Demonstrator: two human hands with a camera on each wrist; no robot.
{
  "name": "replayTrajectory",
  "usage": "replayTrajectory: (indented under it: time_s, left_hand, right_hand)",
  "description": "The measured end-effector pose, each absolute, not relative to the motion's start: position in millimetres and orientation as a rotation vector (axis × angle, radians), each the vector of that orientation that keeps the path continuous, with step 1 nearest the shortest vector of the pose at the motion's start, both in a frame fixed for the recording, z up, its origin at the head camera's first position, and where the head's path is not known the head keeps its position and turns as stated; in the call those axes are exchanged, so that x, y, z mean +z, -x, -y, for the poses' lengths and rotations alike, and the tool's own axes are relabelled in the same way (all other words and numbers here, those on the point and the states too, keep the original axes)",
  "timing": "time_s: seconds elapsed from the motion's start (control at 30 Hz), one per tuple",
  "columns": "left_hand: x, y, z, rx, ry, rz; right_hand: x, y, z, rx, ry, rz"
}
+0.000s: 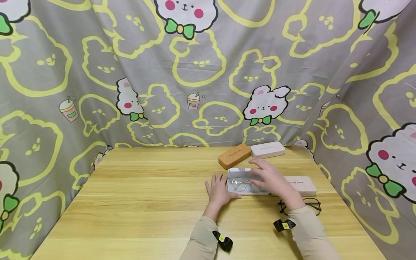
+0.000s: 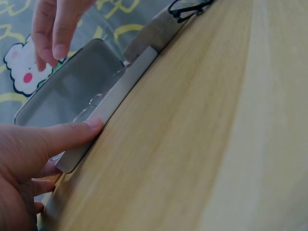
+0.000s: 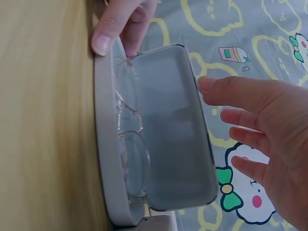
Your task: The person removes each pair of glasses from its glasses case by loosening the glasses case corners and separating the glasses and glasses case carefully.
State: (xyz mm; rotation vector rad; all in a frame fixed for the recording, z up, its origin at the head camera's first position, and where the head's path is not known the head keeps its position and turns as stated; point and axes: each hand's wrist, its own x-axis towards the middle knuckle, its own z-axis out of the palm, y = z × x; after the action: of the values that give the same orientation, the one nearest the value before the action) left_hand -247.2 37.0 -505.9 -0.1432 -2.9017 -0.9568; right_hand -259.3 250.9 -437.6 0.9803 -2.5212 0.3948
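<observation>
A pale grey eyeglass case point(image 1: 251, 194) lies on the table with its lid point(image 3: 175, 130) raised. Thin metal-rimmed glasses point(image 3: 148, 161) rest inside it. My left hand point(image 1: 218, 191) holds the left end of the case, the thumb against the front wall and the other fingers behind the end. My right hand point(image 1: 269, 177) is at the lid's right part, fingers apart and slightly bent. In the right wrist view its thumb tip meets the lid's free edge, and the other fingers hang beyond it with nothing between them.
Behind the case lie a brown eyeglass case point(image 1: 234, 156) and a white one point(image 1: 268, 149), both closed. Another whitish case point(image 1: 303, 185) sits at the right, partly behind the right forearm. Black-framed glasses point(image 1: 313, 206) lie nearer. A patterned curtain point(image 1: 201, 119) borders the wooden table point(image 1: 146, 202).
</observation>
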Motion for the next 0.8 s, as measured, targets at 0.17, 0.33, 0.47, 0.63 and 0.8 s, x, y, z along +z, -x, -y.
replayTrajectory:
  time_s: [0.17, 0.33, 0.47, 0.63, 0.8]
  left_hand:
    - [-506, 247, -37, -0.961, 0.143, 2.905]
    - [-507, 248, -37, -0.975, 0.144, 2.905]
    - [-507, 248, -36, -0.97, 0.141, 2.908]
    - [-506, 247, -36, -0.963, 0.14, 2.904]
    - [-506, 247, -37, -0.966, 0.135, 2.902]
  right_hand:
    - [-443, 260, -248, 0.335, -0.969, 2.544]
    - [-449, 261, -244, 0.308, -0.933, 2.584]
    - [-453, 262, -242, 0.252, -0.895, 2.606]
    - [-458, 263, -238, 0.18, -0.859, 2.595]
    - [-461, 262, -233, 0.12, -0.796, 2.606]
